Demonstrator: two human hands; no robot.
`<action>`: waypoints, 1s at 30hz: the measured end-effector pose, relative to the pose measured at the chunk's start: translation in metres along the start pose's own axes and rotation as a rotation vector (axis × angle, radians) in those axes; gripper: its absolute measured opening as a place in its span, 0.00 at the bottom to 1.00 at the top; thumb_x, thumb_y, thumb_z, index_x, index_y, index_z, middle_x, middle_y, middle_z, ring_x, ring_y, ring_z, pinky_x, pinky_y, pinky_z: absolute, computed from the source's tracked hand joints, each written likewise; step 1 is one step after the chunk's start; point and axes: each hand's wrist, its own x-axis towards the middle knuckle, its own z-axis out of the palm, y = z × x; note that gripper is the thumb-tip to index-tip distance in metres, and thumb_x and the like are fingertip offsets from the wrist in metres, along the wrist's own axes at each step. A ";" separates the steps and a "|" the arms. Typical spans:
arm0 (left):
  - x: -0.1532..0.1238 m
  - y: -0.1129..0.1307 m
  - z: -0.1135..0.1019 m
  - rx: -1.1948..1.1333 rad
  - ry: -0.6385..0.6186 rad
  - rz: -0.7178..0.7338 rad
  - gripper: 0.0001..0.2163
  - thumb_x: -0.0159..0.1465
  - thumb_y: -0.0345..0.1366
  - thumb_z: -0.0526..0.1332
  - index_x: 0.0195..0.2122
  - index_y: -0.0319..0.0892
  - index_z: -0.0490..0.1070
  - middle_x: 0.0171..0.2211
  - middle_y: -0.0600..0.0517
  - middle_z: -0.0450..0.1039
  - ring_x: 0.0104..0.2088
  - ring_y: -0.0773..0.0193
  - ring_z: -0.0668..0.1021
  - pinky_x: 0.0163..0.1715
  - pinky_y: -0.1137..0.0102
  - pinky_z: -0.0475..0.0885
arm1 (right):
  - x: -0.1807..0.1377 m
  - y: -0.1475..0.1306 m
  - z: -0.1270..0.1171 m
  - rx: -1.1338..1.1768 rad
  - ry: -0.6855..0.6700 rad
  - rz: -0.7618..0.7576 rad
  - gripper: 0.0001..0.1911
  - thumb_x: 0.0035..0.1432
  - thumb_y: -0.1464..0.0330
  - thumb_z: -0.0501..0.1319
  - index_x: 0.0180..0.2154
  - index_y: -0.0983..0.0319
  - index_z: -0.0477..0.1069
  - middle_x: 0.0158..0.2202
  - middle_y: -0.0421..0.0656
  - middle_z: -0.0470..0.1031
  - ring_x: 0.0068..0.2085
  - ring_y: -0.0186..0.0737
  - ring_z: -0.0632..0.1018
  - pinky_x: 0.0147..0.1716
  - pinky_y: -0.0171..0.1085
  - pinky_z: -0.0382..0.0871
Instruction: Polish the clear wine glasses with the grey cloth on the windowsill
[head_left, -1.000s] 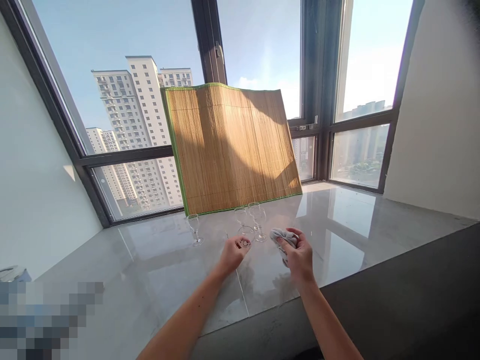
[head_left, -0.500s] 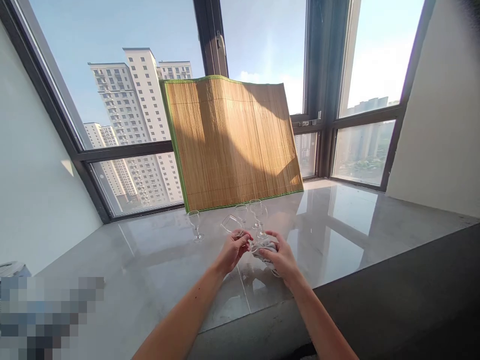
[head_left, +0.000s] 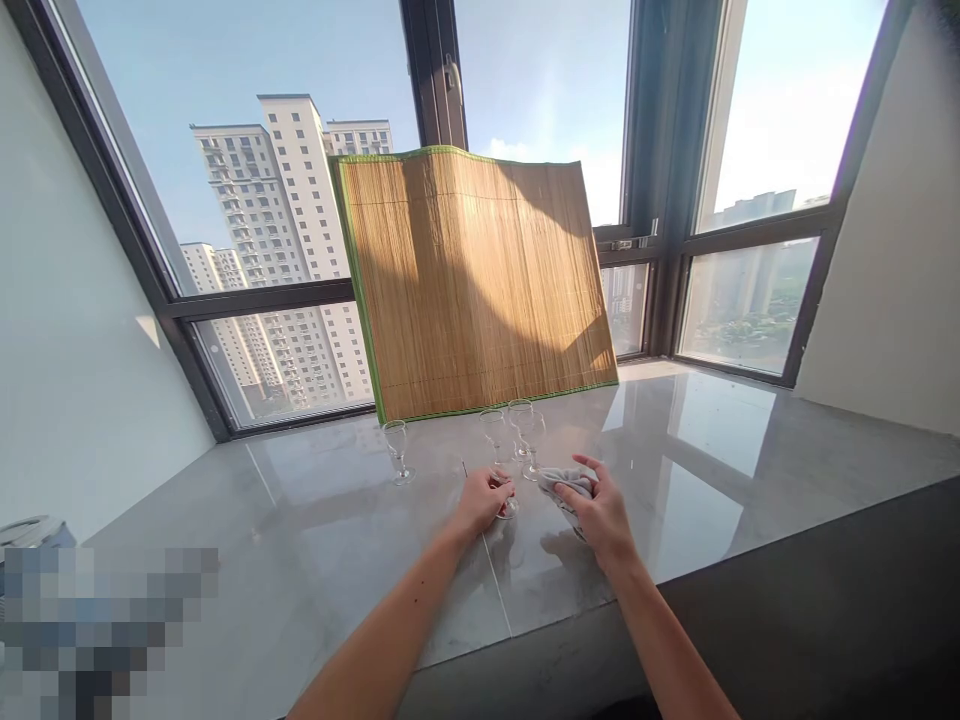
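My left hand is closed on a small clear stemmed glass. The foot of this glass shows below my fingers, close to the tiled surface; most of its bowl is hidden by the hand. A crumpled grey cloth is gripped in my right hand, a little to the right of the held glass and apart from it. The index finger of that hand sticks out past the cloth. Just beyond my hands, several more stemmed glasses stand upright in a cluster. Another stemmed glass stands alone to the left.
A bamboo mat with green edging leans against the dark-framed windows behind the glasses. The glossy grey tiled ledge ends at a front edge near my forearms. At the far left lies a pale object, partly blurred out.
The held glass has gone from tilted, bowl toward the upper left, to foot down by the surface. My right hand with the cloth has moved right, away from the glass.
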 end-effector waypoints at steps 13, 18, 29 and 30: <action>-0.011 0.002 0.006 -0.113 0.226 -0.087 0.16 0.51 0.35 0.67 0.38 0.41 0.63 0.37 0.50 0.68 0.27 0.69 0.76 0.30 0.71 0.71 | -0.002 -0.005 -0.003 -0.017 0.053 0.042 0.41 0.39 0.57 0.72 0.54 0.62 0.63 0.30 0.41 0.75 0.28 0.40 0.75 0.27 0.35 0.69; -0.022 0.009 0.008 0.274 0.110 0.071 0.04 0.56 0.34 0.59 0.28 0.40 0.71 0.33 0.49 0.70 0.28 0.67 0.73 0.32 0.70 0.69 | 0.000 0.001 -0.006 -0.030 0.050 0.031 0.39 0.39 0.58 0.72 0.53 0.62 0.63 0.29 0.40 0.75 0.28 0.39 0.75 0.27 0.36 0.69; -0.024 0.008 0.004 0.892 -0.009 0.391 0.19 0.61 0.34 0.55 0.52 0.43 0.71 0.53 0.43 0.66 0.51 0.54 0.71 0.51 0.63 0.65 | -0.002 0.014 -0.012 -0.058 0.013 0.001 0.37 0.42 0.59 0.70 0.53 0.61 0.62 0.28 0.37 0.72 0.29 0.37 0.74 0.30 0.36 0.69; -0.022 0.008 0.004 0.912 -0.007 0.391 0.19 0.60 0.35 0.55 0.52 0.43 0.71 0.53 0.42 0.66 0.52 0.52 0.70 0.52 0.62 0.64 | -0.002 0.015 -0.013 -0.066 0.008 -0.004 0.37 0.42 0.59 0.70 0.53 0.61 0.62 0.29 0.38 0.72 0.29 0.37 0.74 0.30 0.36 0.69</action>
